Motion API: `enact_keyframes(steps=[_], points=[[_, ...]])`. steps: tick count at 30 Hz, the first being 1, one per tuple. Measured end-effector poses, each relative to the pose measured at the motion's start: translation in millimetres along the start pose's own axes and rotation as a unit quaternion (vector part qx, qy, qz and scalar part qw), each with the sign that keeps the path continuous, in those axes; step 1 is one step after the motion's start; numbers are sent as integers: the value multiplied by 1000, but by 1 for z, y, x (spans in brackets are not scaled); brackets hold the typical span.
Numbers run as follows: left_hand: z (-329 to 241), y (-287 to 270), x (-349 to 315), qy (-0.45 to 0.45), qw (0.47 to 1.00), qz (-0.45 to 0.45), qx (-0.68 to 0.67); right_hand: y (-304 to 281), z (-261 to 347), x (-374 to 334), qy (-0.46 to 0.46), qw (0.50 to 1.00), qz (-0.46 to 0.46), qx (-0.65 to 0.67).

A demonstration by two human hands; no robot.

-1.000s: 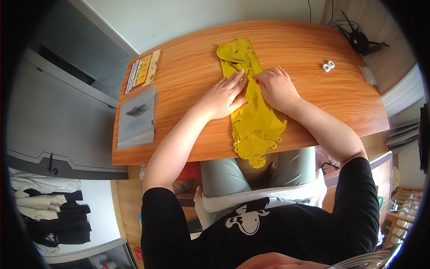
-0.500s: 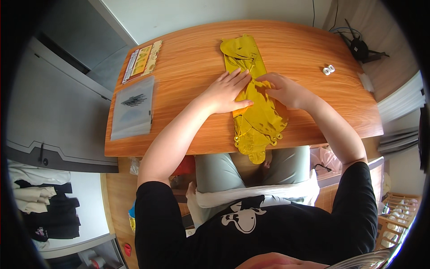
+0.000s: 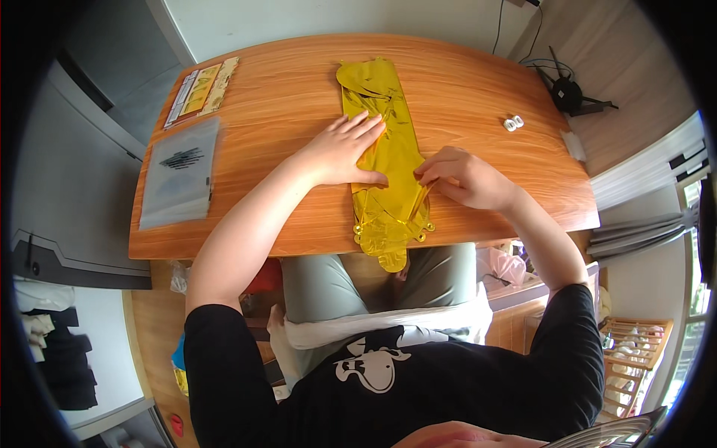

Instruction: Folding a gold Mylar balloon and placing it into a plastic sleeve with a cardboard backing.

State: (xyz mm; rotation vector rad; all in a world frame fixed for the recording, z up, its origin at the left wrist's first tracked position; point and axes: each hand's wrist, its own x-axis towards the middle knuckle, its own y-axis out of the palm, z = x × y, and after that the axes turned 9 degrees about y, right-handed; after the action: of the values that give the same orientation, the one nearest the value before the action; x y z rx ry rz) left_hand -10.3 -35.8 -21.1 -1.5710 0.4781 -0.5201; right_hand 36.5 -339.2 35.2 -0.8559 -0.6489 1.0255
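A long sheet of shiny gold foil, which looks like a flat foil balloon [image 3: 397, 149], lies lengthwise across the wooden table [image 3: 284, 89]. Its rounded near end, with small ring-like tabs, hangs over the front edge. My left hand [image 3: 347, 153] rests flat on the foil's left side, fingers spread and thumb apart. At the right edge my right hand [image 3: 464, 178] pinches a fold of the foil between thumb and fingers, lifting it slightly. Loose, folded layers show at the far end.
Left on the table lie a clear plastic sleeve [image 3: 179, 172] with dark marks and a printed card pack [image 3: 202, 91]. Two small white rolls [image 3: 513, 123] sit at the right. Beyond them stands a black router-like device with antennas [image 3: 566, 94].
My right hand has moved nearer along the foil to its right edge and now pinches it; the right side lies flatter. My left hand stays on the foil. The whole view has shifted.
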Motion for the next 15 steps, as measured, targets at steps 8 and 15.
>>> enact_keyframes(steps=[8,15], points=[[-8,-6,1,-12,999,-6,-31,30,32,30,-37,989,-97,-104],[-3,-1,3,-6,1000,-6,-17,50,31,26,42,988,-145,38]])
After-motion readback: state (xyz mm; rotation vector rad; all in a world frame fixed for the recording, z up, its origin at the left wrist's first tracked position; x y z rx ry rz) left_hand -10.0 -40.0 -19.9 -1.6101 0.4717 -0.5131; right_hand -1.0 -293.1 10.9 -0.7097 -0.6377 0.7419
